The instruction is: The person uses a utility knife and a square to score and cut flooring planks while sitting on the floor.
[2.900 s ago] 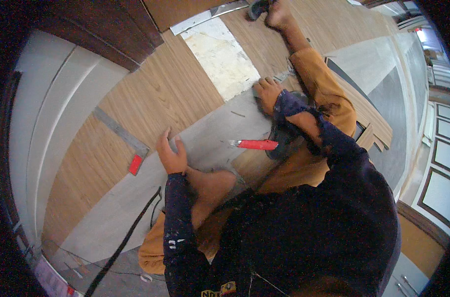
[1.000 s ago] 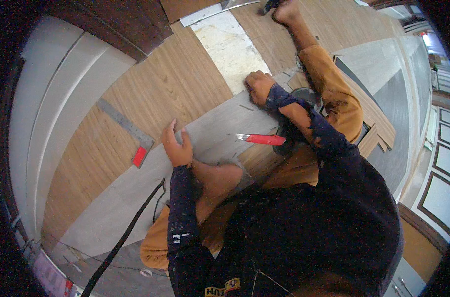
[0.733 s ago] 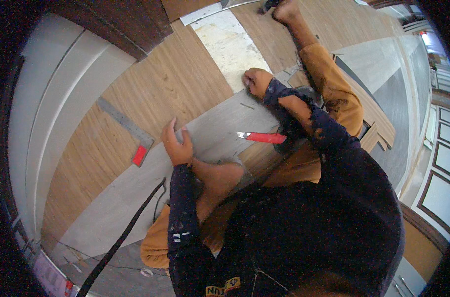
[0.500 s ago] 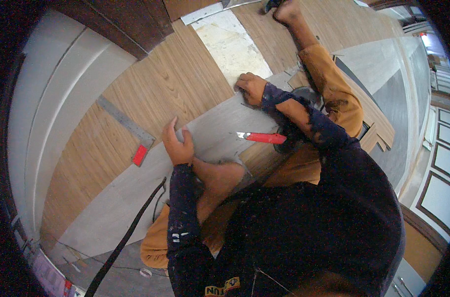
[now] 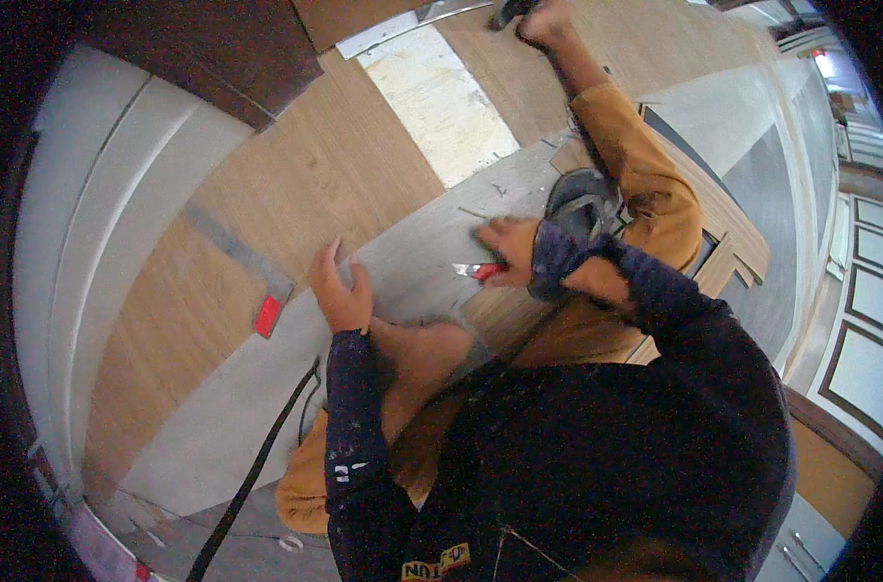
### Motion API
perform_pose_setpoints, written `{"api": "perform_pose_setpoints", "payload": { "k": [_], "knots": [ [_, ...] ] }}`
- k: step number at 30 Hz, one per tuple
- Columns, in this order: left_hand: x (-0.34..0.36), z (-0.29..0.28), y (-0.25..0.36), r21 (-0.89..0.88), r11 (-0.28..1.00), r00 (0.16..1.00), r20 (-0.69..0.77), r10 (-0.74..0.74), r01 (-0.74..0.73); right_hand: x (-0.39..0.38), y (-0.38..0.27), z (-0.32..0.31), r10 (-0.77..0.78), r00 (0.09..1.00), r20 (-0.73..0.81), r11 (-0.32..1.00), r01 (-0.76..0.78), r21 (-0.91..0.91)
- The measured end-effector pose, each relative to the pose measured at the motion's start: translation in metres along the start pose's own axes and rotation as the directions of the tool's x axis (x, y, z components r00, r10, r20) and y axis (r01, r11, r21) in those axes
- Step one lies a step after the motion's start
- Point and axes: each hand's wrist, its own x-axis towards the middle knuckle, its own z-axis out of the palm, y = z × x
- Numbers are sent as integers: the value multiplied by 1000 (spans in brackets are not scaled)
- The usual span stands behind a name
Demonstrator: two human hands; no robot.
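Observation:
My left hand (image 5: 340, 286) rests at the far edge of a long gray plank (image 5: 417, 233), fingers apart and thumb raised, just above my bare left foot (image 5: 412, 344). My right hand (image 5: 509, 252) is over a red utility knife (image 5: 482, 273) lying across the plank; the metal blade end shows left of my fingers, the rest is covered. Blur hides whether my fingers grip it. A metal square with a red end (image 5: 265, 315) lies on the wood-look flooring to the left. A dark round object (image 5: 582, 204) sits beside my right wrist.
Cut wood-look planks (image 5: 723, 257) lie right of my outstretched leg (image 5: 626, 145). A pale exposed strip (image 5: 437, 107) runs through the flooring ahead. A black cable (image 5: 262, 456) crosses at lower left. A dark door (image 5: 199, 53) and white wall panels (image 5: 121, 175) border the upper left.
My right hand has left the plank's far edge and moved down over the knife. My left hand stays at the plank's edge. The whole view has shifted slightly.

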Motion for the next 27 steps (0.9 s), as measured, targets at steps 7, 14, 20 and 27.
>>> {"api": "perform_pose_setpoints", "payload": {
  "k": [7,14,20,27],
  "knots": [
    [-4,0,-1,-6,1000,1000,-9,-12,12,-17,12,41,-63,984,-164,966,101,238],
    [-6,-3,-4,99,992,997,2,74,-74,22,46,-9,118,956,-269,993,-113,35],
    [-2,-1,7,88,993,996,25,81,-83,26,109,-11,135,966,-222,973,-171,-152],
    [9,52,58,105,982,916,388,104,-156,-27,76,-19,368,893,-258,926,-327,188]
  ]
}}
